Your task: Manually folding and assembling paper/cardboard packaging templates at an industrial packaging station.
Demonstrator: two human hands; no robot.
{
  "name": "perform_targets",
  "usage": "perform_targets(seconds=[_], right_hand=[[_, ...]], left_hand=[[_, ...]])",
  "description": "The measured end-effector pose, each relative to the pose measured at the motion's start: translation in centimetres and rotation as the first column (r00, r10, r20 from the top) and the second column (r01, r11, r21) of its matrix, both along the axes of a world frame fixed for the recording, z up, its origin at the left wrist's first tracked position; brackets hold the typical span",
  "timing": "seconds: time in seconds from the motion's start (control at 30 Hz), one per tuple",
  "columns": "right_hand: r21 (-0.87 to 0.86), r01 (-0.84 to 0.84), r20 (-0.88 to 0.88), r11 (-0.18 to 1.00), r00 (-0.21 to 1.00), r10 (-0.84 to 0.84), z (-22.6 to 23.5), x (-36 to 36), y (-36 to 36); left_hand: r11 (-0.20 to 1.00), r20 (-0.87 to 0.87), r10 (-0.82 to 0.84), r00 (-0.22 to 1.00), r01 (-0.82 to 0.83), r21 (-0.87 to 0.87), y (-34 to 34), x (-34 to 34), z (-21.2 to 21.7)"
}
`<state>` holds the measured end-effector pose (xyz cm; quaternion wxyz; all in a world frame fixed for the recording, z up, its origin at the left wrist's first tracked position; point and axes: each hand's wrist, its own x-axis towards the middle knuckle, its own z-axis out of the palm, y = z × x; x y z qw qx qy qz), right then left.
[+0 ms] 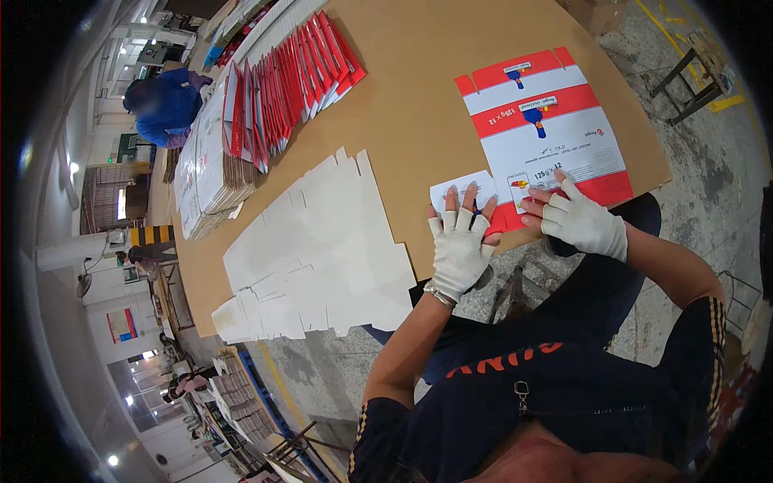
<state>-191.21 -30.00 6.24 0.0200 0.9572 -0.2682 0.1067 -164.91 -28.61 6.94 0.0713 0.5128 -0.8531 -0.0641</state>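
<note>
A red and white printed cardboard carton lies flat near the right side of the brown table. My left hand, in a white fingerless glove, rests with fingers spread on the carton's near left flap. Also gloved, my right hand lies over the carton's near edge, its fingers stretched out. Neither hand grips anything that I can see. To the left of my left hand, flat white carton blanks lie overlapped with their plain side up.
Folded red and white cartons stand in a leaning row at the far left of the brown table. Beside them is a stack of white cartons. A person in blue works beyond it. A metal-legged stool stands at far right.
</note>
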Motion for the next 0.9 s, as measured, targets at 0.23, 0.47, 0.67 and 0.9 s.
perform_targets(seconds=[0.23,0.47,0.67,0.9], right_hand=[[0.051,0.001,0.016,0.999,1.000,-0.002,-0.2,-0.4,-0.2],[0.165,-0.060,0.092,0.984,0.995,0.045,1.7,0.0,-1.2],[0.439,0.369,0.272,0.819,0.814,-0.513,3.1,0.2,6.7],[0.932,-0.192,0.330,0.307,0.105,-0.938,1.8,3.6,7.6]], left_hand=[[0.997,-0.038,0.037,0.999,-0.035,0.065,-0.3,-0.7,0.2],[0.973,-0.197,0.218,0.956,-0.228,-0.030,-5.5,-2.0,-0.3],[0.956,-0.638,0.236,0.733,-0.294,0.015,-4.8,-1.4,-1.4],[0.979,-0.684,0.132,0.718,0.015,0.205,5.7,-1.1,3.3]])
